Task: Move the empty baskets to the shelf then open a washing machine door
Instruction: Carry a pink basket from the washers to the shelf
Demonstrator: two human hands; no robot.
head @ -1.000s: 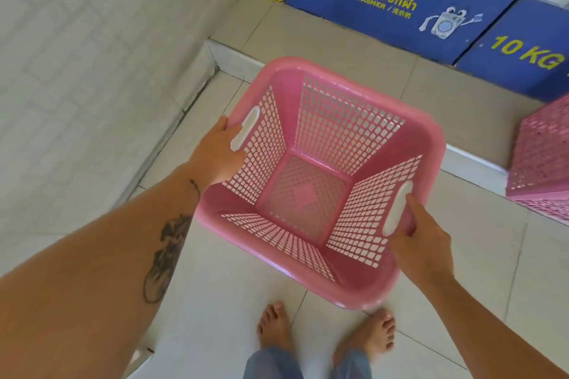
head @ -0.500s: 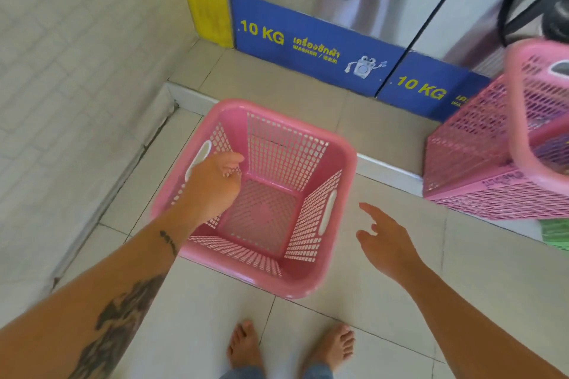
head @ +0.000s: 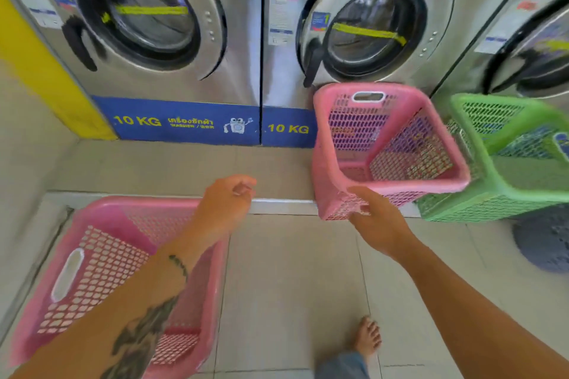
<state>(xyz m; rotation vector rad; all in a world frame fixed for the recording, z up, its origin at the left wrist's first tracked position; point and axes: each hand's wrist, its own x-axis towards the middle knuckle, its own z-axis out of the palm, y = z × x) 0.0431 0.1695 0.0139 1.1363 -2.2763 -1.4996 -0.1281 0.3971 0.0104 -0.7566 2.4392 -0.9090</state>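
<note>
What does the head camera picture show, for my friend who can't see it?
A person's right hand reaches for the near corner of a tilted pink basket standing before two shut washing machines. The left hand hovers empty above another pink basket on the floor, and a green basket sits at far right.

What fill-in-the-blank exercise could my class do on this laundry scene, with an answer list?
1. The basket lying on the floor under the left hand is coloured ____.
2. The right hand reaches the corner of a tilted pink basket; the basket beside that one is coloured ____.
3. The blue label under the washing machine reads "10 ____".
4. Both round machine doors are ____.

Answers: pink; green; KG; closed
</note>
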